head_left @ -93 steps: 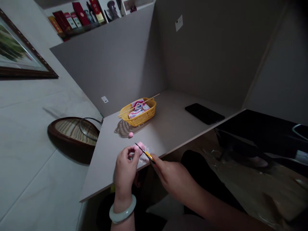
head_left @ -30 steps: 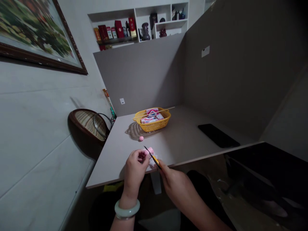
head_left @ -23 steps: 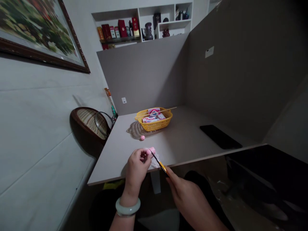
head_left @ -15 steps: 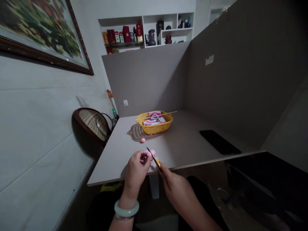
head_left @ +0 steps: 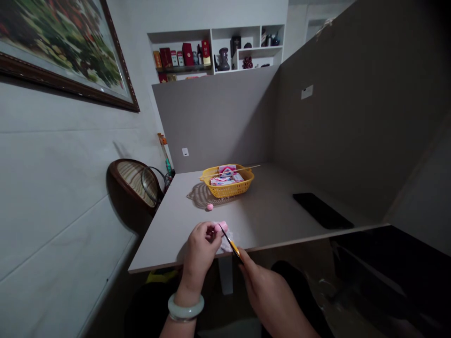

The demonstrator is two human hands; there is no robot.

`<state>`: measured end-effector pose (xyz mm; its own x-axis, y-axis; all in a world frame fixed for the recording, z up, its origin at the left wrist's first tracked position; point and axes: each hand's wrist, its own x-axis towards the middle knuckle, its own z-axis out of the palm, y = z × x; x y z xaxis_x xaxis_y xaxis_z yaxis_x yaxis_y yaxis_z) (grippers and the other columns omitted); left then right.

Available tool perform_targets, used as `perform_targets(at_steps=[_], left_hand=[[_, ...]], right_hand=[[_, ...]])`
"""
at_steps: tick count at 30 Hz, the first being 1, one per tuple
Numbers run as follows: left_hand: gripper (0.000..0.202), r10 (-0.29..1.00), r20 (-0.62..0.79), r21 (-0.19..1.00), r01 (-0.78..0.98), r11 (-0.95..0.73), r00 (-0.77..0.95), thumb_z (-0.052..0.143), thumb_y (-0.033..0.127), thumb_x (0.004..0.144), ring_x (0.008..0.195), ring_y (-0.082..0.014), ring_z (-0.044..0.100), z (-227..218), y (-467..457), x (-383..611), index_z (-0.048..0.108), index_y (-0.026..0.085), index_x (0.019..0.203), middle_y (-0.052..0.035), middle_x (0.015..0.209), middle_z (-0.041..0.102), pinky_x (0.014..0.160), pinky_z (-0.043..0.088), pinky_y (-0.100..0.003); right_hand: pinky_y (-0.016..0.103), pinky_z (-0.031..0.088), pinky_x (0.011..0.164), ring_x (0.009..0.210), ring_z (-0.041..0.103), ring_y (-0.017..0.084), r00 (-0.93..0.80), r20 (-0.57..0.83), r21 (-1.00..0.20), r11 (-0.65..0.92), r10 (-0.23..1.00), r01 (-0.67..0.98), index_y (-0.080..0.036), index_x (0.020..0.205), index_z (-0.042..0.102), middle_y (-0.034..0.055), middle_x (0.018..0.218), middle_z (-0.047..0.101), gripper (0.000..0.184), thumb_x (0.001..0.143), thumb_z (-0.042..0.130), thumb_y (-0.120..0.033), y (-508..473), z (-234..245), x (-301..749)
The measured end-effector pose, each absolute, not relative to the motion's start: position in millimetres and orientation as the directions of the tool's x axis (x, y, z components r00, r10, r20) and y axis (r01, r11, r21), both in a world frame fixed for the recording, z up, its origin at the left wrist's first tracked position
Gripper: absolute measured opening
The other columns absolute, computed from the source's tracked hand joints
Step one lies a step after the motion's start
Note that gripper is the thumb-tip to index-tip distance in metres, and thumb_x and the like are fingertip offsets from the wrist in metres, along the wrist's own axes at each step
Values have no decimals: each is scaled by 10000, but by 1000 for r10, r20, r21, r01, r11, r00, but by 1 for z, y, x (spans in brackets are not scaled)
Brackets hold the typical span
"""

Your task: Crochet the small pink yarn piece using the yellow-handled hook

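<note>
Near the table's front edge, my left hand [head_left: 201, 241] pinches a soft pink lump [head_left: 221, 227] between thumb and fingers. My right hand [head_left: 259, 279] is closed on a small knife [head_left: 232, 245] with a dark narrow blade and a yellow-and-black handle. The blade's tip meets the pink lump close to my left fingertips. Beneath the lump lies crumpled whitish, see-through wrapping [head_left: 227, 241]. A little pink ball [head_left: 210, 207] rests farther back on the grey table [head_left: 165, 234]. What exactly the pink material is, I cannot tell.
Behind the ball stands a yellow basket [head_left: 230, 191] holding several pink-and-white packets [head_left: 225, 180], with a thin stick [head_left: 248, 167] across its rim. A flat black object [head_left: 322, 211] lies at the right. Grey panels [head_left: 218, 122] enclose the back and right sides.
The knife has moved slightly down and to the right, its tip now at the pink lump rather than extending past it. My left hand keeps its hold nearly unchanged.
</note>
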<state>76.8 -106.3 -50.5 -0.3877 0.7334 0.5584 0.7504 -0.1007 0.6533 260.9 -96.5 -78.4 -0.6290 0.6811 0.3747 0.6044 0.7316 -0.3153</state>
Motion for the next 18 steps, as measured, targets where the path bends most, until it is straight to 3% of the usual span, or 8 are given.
perform_targets(at_steps=[5,12,18], left_hand=[[159,741,519,670,741,-44,-426,590,332,865,751,-171,659,-53,-105,74,667,194,877,-49,882,691,685,535,-280],[214,756,481,712,701,-40,-445,596,400,858,742,-182,678,-53,-104,72,674,203,886,-53,884,715,676,536,-283],[248,781,412,775,631,-30,-469,616,425,835,725,-192,695,-49,-101,72,676,186,866,-64,858,726,651,543,-283]], right_hand=[[246,456,529,695,734,221,-616,337,-384,701,712,601,-164,1453,449,65,839,763,518,957,301,-131,-88,-67,244],[222,415,481,636,725,196,-602,400,-415,722,691,553,-156,1404,508,59,779,759,468,978,318,-191,-97,-83,263],[233,437,537,712,735,209,-613,318,-415,687,724,596,-176,1417,492,66,852,765,553,891,357,-71,-89,-62,247]])
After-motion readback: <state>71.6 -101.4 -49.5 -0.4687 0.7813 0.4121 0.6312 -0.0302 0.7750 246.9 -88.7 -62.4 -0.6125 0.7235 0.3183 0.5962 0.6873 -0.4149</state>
